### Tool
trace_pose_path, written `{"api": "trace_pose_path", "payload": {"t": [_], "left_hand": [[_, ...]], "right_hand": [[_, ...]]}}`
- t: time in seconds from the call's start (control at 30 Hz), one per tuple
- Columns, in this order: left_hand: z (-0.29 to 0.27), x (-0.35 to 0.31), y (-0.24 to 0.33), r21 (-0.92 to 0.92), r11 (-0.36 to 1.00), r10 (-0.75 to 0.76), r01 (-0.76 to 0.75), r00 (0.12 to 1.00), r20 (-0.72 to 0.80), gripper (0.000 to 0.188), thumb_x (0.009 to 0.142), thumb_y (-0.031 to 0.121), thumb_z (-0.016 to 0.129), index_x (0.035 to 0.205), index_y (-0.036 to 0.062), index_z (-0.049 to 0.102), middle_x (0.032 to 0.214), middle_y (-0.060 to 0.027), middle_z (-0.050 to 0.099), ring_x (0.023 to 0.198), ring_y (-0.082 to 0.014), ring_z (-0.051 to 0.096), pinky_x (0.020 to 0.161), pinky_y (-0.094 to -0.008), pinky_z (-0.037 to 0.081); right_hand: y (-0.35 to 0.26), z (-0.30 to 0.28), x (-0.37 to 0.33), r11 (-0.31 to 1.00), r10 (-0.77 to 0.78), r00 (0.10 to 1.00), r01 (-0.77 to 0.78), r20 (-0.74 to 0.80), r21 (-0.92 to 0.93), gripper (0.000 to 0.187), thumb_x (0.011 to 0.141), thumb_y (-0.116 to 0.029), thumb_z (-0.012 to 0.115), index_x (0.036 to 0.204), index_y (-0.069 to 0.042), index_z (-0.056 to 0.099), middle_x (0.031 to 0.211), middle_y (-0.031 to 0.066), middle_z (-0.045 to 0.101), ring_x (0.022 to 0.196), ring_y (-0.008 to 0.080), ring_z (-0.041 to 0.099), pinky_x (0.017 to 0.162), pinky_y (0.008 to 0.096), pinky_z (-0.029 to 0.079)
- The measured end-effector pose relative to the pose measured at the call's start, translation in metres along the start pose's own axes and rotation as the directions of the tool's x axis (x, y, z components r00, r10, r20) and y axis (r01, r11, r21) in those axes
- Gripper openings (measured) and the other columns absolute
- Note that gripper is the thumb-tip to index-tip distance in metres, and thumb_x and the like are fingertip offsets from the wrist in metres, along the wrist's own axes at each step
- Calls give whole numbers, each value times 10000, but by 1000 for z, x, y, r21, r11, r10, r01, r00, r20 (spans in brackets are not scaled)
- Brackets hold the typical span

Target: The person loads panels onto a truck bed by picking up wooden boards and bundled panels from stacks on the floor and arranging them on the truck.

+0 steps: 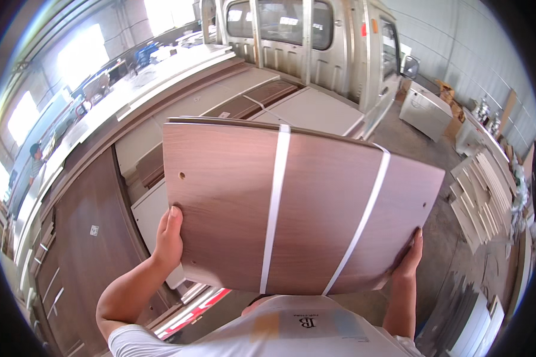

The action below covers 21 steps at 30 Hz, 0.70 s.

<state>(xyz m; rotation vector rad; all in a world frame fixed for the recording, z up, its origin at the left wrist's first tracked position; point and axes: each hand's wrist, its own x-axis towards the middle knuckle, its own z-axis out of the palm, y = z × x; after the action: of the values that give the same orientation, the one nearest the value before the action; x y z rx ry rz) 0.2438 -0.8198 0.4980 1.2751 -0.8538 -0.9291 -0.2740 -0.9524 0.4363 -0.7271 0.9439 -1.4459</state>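
Note:
A strapped bundle of brown wood-grain panels (321, 208) is held up in front of my chest, its broad face toward me. Two white straps (276, 208) run around it from top to bottom. My left hand (170, 238) grips the bundle's left edge, thumb on the near face. At the right edge my right hand (411, 256) holds the lower part, with its fingers mostly hidden behind the panels. Small round holes show near the corners of the front panel. Behind the bundle lies the truck's load of brown and white boards (92, 229).
Ahead stands the cab of a truck (315, 53), with metal posts before its rear window. Stacked pale boards (482, 196) and grey panels (458, 321) lean at the right. A white cabinet (424, 110) stands beside the truck. Another person (36, 163) is at the far left.

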Motion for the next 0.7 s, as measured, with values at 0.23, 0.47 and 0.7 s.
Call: {"api": "trace_pose_path", "payload": {"t": [0.23,0.47,0.7], "left_hand": [[13,97,8,-180,980,-131,83,952,-278,692,1067,572,430,1540,68,396,1517,-75,488,1348,-222,480,1135,-384,394],[30,216,10,-392,914,-272,102,872,-407,756,991,643,542,1503,90,478,1466,-75,547,1329,-241,531,1118,-404,433],[-33,382,-9,355,881,-13,313,765,-643,757,979,623,574,1484,63,511,1483,-148,549,1345,-302,529,1123,-402,412]], "right_hand": [[-18,122,195,957,200,956,-143,216,-253,774,981,-552,586,1480,28,467,1447,144,560,1310,280,532,1123,379,381],[-25,302,391,860,374,765,-75,524,-504,738,987,-557,607,1401,53,565,1388,145,619,1273,232,573,1097,337,398],[82,451,597,614,211,615,521,760,-593,842,956,-643,589,1413,63,552,1379,166,638,1276,319,593,1076,382,438]]}}
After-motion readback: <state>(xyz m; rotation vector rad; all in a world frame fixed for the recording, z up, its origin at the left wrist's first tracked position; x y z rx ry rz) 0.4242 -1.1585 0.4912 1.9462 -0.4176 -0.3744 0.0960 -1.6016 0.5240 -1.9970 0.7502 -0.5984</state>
